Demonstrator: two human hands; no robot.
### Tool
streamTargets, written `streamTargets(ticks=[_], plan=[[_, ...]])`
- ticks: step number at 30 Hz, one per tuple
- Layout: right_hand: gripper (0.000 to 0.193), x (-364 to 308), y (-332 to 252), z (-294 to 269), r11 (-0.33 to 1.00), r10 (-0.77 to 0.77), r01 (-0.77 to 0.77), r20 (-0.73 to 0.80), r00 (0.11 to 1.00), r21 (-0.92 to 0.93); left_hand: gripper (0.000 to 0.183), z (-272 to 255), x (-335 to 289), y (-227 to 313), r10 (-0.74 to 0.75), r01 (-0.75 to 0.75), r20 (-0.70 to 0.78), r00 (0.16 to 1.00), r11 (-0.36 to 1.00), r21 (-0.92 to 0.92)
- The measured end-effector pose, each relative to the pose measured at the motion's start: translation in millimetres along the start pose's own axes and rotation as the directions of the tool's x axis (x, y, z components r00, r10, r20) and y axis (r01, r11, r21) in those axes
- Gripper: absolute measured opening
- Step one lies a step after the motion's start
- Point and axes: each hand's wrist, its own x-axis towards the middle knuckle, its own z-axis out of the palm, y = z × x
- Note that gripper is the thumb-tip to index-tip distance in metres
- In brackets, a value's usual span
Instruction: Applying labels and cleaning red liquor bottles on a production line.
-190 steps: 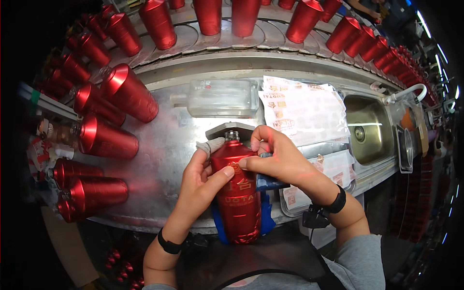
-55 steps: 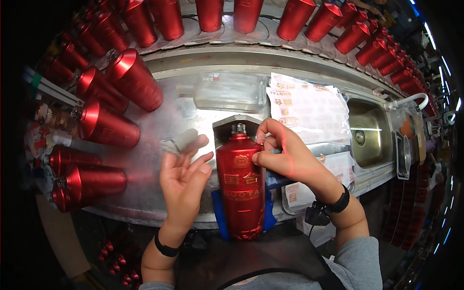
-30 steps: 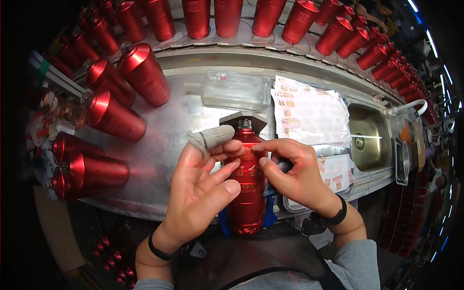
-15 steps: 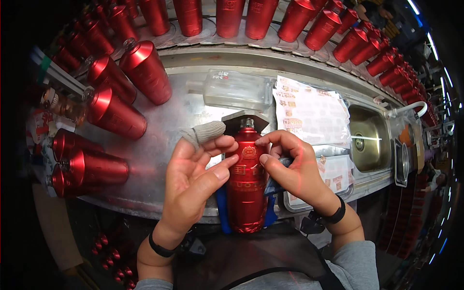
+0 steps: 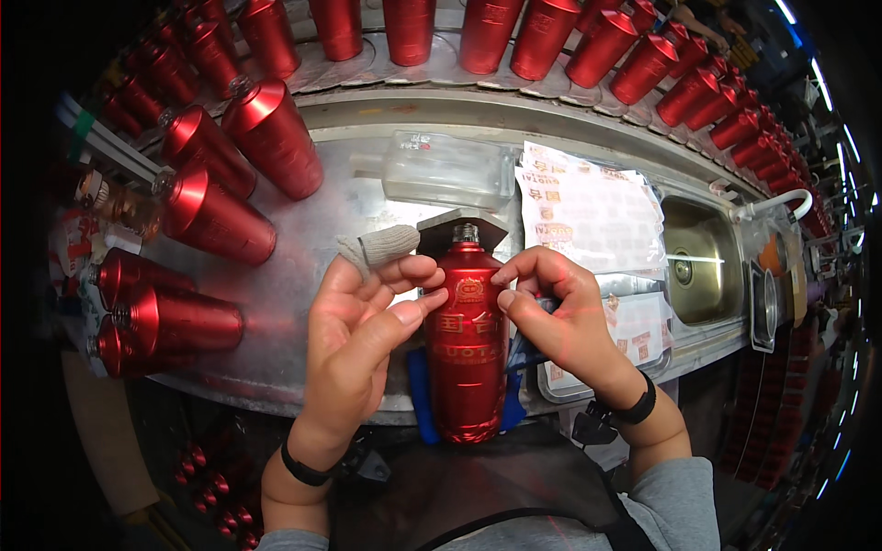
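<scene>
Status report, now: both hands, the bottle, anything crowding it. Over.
Left hand and right hand both pinching the red bottle near its shoulder. Bottle lying on the blue cradle, neck away from the person. Sticker sheets right, red bottles left; neither touching it.

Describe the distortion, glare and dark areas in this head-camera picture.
Head view: the fisheye bends the metal counter into an arc; corners go black; glare streaks the red bottle between left hand and right hand; centre stays sharp.

Bottling line; rows of red bottles (image 5: 266, 138)
</scene>
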Motion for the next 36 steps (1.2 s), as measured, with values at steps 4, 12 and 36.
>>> streamTargets(ticks=[4,12,36], plan=[[0.013,0,3,0,1.0,-0.019,0.019,-0.02,1.0,0.007,0.052,4,4,2,-0.043,0.043,0.002,0.999,0.997,-0.065],[0.019,-1,-3,0,0.999,-0.02,0.019,0.005,1.0,0.044,0.051,4,6,-2,-0.065,0.066,0.015,0.998,0.994,-0.084],[0.028,9,-7,-3,0.9,-0.33,0.351,0.119,0.936,-0.258,0.037,13,9,-28,0.151,-0.163,0.071,0.986,0.789,0.592]])
